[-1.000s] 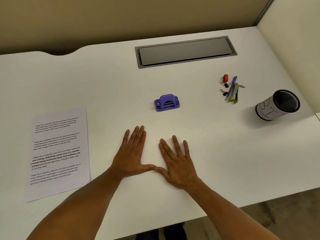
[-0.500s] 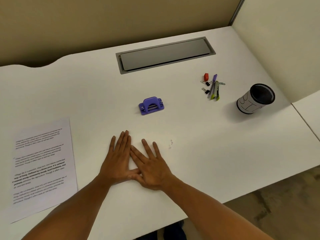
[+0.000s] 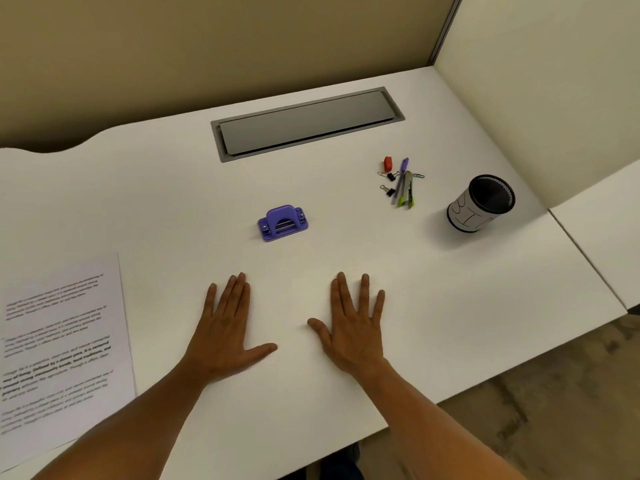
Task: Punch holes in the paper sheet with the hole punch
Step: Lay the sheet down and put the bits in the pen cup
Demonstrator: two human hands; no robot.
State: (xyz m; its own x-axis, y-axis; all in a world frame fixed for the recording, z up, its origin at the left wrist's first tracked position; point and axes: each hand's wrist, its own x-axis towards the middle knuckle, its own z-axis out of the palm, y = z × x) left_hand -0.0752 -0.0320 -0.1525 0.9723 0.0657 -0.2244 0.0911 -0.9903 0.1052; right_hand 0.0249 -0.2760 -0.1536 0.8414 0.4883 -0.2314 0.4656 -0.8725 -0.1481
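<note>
A purple hole punch (image 3: 283,222) stands on the white desk (image 3: 433,306), beyond and between my hands. A printed paper sheet (image 3: 59,344) lies flat at the desk's left, partly cut off by the frame edge. My left hand (image 3: 227,332) rests palm down on the desk to the right of the sheet, fingers extended, holding nothing. My right hand (image 3: 355,329) lies flat a hand's width to the right of it, fingers spread, empty.
A grey cable hatch (image 3: 306,123) is set in the desk at the back. At the back right lie a red eraser (image 3: 388,163), pens (image 3: 403,183) and binder clips (image 3: 389,183). A black mesh cup (image 3: 479,203) labelled "BIN" stands right. Partition walls close the back and right.
My hands, which touched and overlapped at the thumbs half a second ago, have slid apart and now lie separately. The view has shifted so the sheet sits further left.
</note>
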